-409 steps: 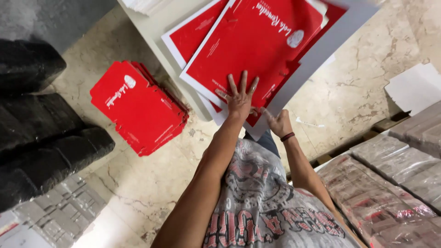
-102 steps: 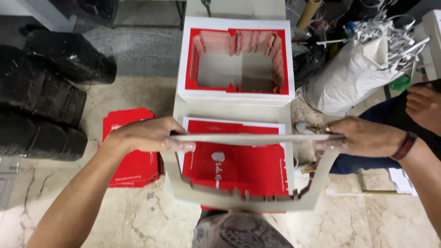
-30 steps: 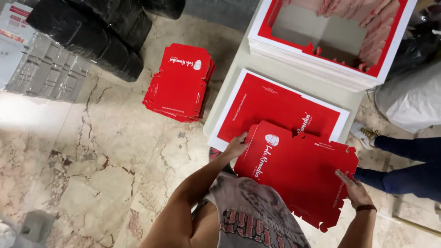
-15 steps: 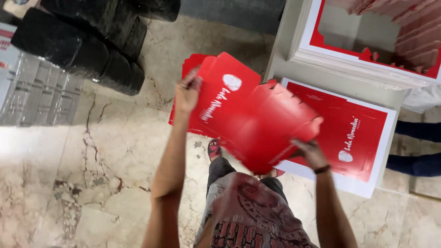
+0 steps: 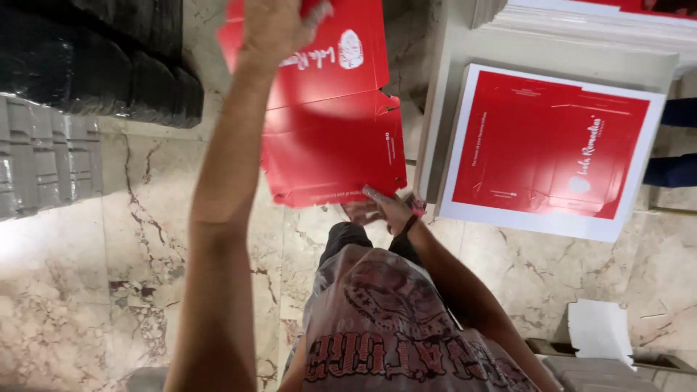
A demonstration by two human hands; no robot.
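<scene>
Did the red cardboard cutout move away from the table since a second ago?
Yes. The red cardboard cutout went left, off the table with the printed sheet, and is now over the floor.

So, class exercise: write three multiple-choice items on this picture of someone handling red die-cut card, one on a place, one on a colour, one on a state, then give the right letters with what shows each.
1. Where does the printed sheet with the white border lie?
A. on the pale table, to the right of the held card
B. on the floor by the dark bundles
C. across the person's lap

2. What colour is the card blank in the hands?
A. white
B. red
C. grey

3. How is the blank held?
A. lying flat on the floor, untouched
B. rolled into a tube
C. raised, left hand gripping its top, right hand at its lower edge

Answers: 1 A, it rests on the table right of the blank; 2 B, its faces are red; 3 C, both hands are on it, above the marble floor.
</scene>
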